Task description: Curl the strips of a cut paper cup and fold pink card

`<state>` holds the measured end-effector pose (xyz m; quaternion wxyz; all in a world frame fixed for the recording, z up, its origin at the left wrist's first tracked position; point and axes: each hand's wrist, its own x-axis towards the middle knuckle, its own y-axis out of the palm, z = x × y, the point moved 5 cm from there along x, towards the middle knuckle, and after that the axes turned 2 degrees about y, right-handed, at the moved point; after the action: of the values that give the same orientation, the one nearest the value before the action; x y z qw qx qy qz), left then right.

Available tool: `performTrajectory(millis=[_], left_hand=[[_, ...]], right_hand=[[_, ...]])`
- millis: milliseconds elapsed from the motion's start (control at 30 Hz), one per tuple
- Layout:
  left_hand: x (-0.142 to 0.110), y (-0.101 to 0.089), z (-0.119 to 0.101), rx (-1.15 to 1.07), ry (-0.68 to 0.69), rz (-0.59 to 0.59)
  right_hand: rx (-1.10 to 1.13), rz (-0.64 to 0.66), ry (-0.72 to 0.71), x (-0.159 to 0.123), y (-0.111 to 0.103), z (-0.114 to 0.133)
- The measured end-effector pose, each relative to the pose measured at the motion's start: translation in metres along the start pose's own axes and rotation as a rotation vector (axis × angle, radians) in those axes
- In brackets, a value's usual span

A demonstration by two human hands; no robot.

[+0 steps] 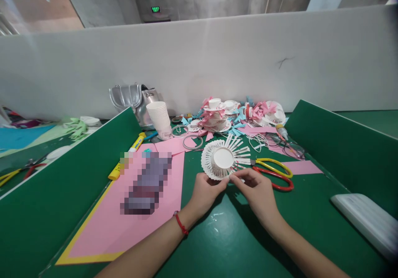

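An upturned white paper cup (223, 158) lies on the green table, its wall cut into many strips that fan out around it. My left hand (205, 192) pinches the strips at the cup's near left edge. My right hand (256, 189) pinches a strip at its near right edge. Both hands have their fingers closed on the paper. A red cord circles my left wrist.
Red and yellow scissors (275, 173) lie just right of the cup. Pink paper sheets (137, 211) and a glue stick (127, 155) lie left. A stack of white cups (159, 118), finished cup flowers (217, 116), cut rings and green dividers (342, 145) surround the spot.
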<state>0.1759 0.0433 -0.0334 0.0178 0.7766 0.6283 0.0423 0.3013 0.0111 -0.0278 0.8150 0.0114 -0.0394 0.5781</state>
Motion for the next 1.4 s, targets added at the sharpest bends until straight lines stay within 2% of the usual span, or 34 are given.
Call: performTrajectory(millis=[467, 767, 1167, 1400], left_hand=[[0.000, 0.002, 0.001, 0.001, -0.035, 0.046], [0.000, 0.000, 0.000, -0.074, -0.068, 0.014], [-0.001, 0.001, 0.001, -0.073, -0.067, 0.015], [-0.001, 0.003, -0.001, -0.129, -0.059, 0.073]], right_hand=[[-0.065, 0.048, -0.055, 0.004, -0.005, 0.007], [-0.029, 0.101, -0.040, 0.004, 0.001, 0.004], [-0.063, 0.038, -0.035, 0.001, -0.001, 0.009], [-0.006, -0.008, 0.002, 0.004, -0.004, 0.005]])
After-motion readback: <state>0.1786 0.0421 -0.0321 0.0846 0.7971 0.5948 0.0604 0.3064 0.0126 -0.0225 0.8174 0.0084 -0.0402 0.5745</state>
